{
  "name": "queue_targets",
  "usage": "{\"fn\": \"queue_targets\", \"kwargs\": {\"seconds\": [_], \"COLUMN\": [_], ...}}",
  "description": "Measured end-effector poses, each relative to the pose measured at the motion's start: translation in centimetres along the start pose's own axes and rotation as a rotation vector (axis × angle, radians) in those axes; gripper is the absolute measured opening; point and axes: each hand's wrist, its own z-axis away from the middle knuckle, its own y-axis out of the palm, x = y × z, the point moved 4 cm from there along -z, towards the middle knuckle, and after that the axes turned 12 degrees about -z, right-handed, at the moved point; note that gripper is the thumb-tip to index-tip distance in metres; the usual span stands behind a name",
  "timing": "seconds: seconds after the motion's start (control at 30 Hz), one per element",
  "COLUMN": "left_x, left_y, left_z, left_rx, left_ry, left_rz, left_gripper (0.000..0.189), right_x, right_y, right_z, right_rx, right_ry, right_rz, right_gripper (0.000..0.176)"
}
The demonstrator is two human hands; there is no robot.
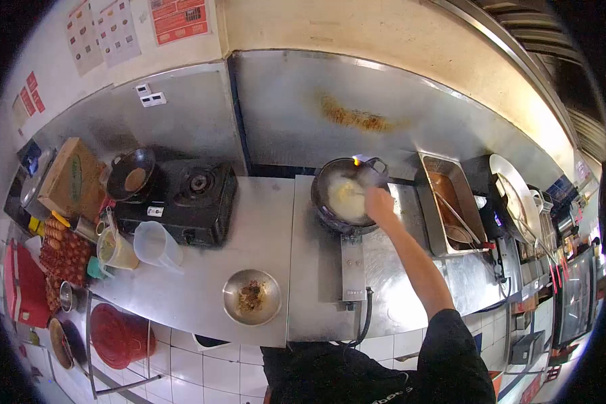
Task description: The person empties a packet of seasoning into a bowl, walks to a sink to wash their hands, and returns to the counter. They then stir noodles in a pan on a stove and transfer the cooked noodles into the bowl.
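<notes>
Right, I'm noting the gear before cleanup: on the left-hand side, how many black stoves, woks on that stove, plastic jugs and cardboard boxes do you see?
Black stove: 1
Dark wok on the stove: 1
Plastic jugs, one near the stove's front edge, one with a utensil in it: 2
Cardboard box: 1
Total: 5

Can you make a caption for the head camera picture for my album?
A right hand reaches over a steamy dark pan, with a metal bowl on the shiny counter.
</notes>
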Motion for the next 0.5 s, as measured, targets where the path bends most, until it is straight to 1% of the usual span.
{"fn": "queue_targets", "kwargs": {"seconds": [0.03,0.07,0.1,0.17,0.2,0.23,0.3,0.33,0.37,0.43,0.47,0.5], "left_x": [0.6,3.4,2.9,-0.4,-2.0,-2.2,-0.9,-0.7,-0.6,-0.4,-0.4,-0.6], "left_y": [0.7,1.3,1.5,1.7,1.9,2.1,1.7,1.2,0.7,1.0,1.1,1.6], "left_z": [-1.2,-3.9,-4.0,-5.2,-5.6,-6.8,-10.0,-10.5,-11.1,-11.4,-11.0,-10.6], "left_rx": [-0.017,0.025,0.026,0.022,0.020,0.022,0.002,0.004,-0.012,-0.044,-0.126,-0.128], "left_ry": [0.098,-0.495,-0.496,-0.268,-0.153,-0.150,-0.418,-0.424,-0.382,-0.299,-0.322,-0.328], "left_rz": [0.024,0.087,0.089,0.045,0.025,0.029,0.137,0.141,0.183,0.275,0.210,0.221], "left_gripper": [0.048,0.044,0.044,0.042,0.041,0.041,0.031,0.031,0.033,0.037,0.038,0.038], "right_x": [-0.3,-0.2,-0.2,-0.7,-1.7,-1.4,-0.3,-0.8,-1.2,-2.1,-2.0,-2.0], "right_y": [-0.8,-1.6,-1.5,-0.3,1.8,1.6,1.4,1.7,1.5,0.7,-0.5,-1.7], "right_z": [0.0,0.3,0.3,0.2,0.2,0.7,1.6,1.5,1.4,0.8,1.1,0.9], "right_rx": [-0.039,-0.068,-0.067,0.056,0.012,0.009,0.054,0.043,0.047,0.036,0.000,0.001], "right_ry": [0.006,-0.104,-0.106,-0.154,-0.219,-0.221,-0.148,-0.148,-0.153,-0.073,-0.100,-0.112], "right_rz": [0.004,0.044,0.046,0.083,0.124,0.127,0.194,0.209,0.214,0.247,0.264,0.269], "right_gripper": [0.020,0.019,0.019,0.018,0.016,0.016,0.014,0.013,0.013,0.014,0.015,0.015]}}
